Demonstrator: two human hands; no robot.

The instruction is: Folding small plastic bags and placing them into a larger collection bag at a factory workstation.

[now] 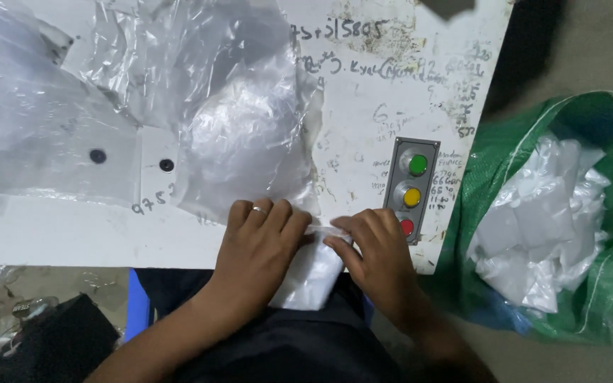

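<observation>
Both hands (321, 248) close together, fingers curled

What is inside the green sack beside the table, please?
The green sack holds a pile of crumpled white plastic bags, visible through its open mouth. Whatever lies beneath that pile is covered, so the sack's depth and lower contents cannot be seen.

Bare forearms, ring on left hand (260, 245), dark clothing
</observation>
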